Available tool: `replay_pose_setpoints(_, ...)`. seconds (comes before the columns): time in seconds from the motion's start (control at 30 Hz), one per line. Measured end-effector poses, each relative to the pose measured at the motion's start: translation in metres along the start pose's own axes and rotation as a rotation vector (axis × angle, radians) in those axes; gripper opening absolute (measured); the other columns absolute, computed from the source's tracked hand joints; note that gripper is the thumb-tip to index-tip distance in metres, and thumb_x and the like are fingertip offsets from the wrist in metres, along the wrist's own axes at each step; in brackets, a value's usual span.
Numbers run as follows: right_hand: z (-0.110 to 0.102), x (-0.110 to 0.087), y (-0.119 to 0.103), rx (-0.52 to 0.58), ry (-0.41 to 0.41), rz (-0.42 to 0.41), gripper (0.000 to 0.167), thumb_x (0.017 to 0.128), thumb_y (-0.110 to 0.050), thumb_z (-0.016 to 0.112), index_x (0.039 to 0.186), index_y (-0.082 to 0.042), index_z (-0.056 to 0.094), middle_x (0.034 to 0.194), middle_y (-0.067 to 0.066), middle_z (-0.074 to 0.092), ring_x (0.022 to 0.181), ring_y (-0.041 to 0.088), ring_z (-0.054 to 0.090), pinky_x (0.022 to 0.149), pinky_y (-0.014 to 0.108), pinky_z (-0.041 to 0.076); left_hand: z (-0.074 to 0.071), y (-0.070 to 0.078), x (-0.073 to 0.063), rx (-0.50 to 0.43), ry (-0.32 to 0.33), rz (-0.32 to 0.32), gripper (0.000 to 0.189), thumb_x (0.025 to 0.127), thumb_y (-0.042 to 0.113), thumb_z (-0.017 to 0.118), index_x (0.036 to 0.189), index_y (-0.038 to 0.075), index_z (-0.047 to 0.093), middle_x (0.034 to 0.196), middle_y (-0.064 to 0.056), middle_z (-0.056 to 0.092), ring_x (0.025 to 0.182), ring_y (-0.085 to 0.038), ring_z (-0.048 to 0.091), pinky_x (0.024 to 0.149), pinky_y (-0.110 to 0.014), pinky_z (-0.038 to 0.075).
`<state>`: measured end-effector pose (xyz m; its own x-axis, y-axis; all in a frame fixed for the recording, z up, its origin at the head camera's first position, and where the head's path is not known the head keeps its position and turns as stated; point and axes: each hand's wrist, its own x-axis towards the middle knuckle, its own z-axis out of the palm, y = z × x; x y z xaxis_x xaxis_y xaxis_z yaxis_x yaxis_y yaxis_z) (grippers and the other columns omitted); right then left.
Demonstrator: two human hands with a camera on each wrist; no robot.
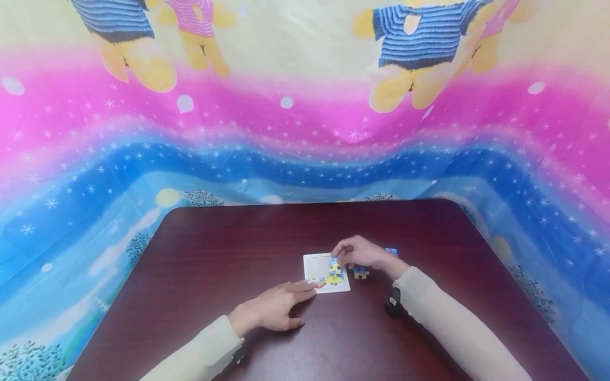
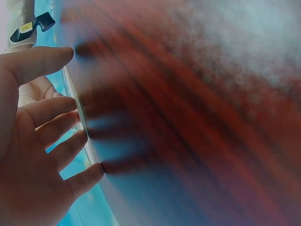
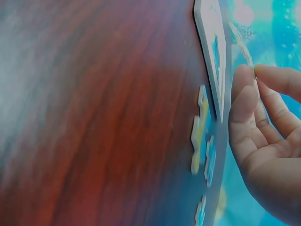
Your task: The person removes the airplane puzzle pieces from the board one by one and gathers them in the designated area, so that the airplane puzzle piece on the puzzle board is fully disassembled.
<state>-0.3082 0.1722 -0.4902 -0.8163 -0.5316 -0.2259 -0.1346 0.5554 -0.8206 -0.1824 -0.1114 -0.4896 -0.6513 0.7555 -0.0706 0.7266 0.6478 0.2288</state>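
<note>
A white-bordered jigsaw puzzle tray [image 1: 316, 264] lies on the dark red table, with colourful pieces fitted along its lower part and a pale bare area at upper left. My left hand [image 1: 276, 306] rests palm down with its fingers spread, fingertips at the tray's lower left edge. Over the tray's right side, my right hand [image 1: 361, 253] pinches a puzzle piece [image 3: 242, 44] between thumb and fingers. The right wrist view shows that piece tilted and raised above the tray. In the left wrist view the left fingers [image 2: 70, 150] reach the tray's side edge.
Just right of the tray lies a loose yellow and blue puzzle piece [image 1: 360, 273]. Another blue and red piece [image 1: 392, 252] shows behind the right wrist. The wooden table [image 1: 229, 238] ends at a patterned cloth backdrop [image 1: 295, 174] on its far side and flanks.
</note>
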Motion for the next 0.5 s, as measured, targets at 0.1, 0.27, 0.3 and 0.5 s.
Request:
replay_pose_setpoints(0.1,-0.006,-0.005,0.002,0.006,-0.005,0.007,0.018,0.088,-0.012,0.071,0.105,-0.016,0.074,0.097,0.003,0.073,0.082,0.021,0.067,0.071,0.036,0.059,0.001,0.000,0.000,0.004,0.000,0.002,0.067,0.091,0.036,0.069,0.150,0.015,0.047,0.161,0.002,0.038,0.148,-0.023,0.039,0.119,-0.042,0.037)
replay_pose_setpoints(0.27,-0.019,-0.013,0.008,-0.005,-0.018,0.004,0.019,0.090,-0.013,0.069,0.108,-0.015,0.074,0.096,0.004,0.073,0.083,0.021,0.068,0.073,0.036,0.059,0.001,0.001,0.000,0.001,0.005,0.012,0.065,0.092,0.035,0.068,0.150,0.013,0.047,0.160,0.000,0.039,0.147,-0.025,0.039,0.118,-0.044,0.038)
replay_pose_setpoints(0.3,-0.021,-0.015,0.010,-0.005,-0.018,0.006,0.019,0.090,-0.013,0.069,0.109,-0.015,0.074,0.096,0.004,0.073,0.084,0.022,0.068,0.074,0.036,0.060,0.001,0.001,0.000,-0.001,0.003,0.012,0.065,0.092,0.035,0.068,0.150,0.013,0.047,0.160,0.000,0.039,0.147,-0.025,0.039,0.118,-0.044,0.038)
replay_pose_setpoints(0.5,-0.034,-0.024,0.017,-0.012,-0.014,0.017,0.020,0.090,-0.011,0.069,0.109,-0.015,0.074,0.094,0.005,0.073,0.084,0.023,0.068,0.075,0.036,0.059,0.000,0.001,0.000,-0.006,-0.002,0.005,0.065,0.092,0.036,0.068,0.150,0.014,0.047,0.161,0.002,0.038,0.148,-0.024,0.039,0.119,-0.044,0.037)
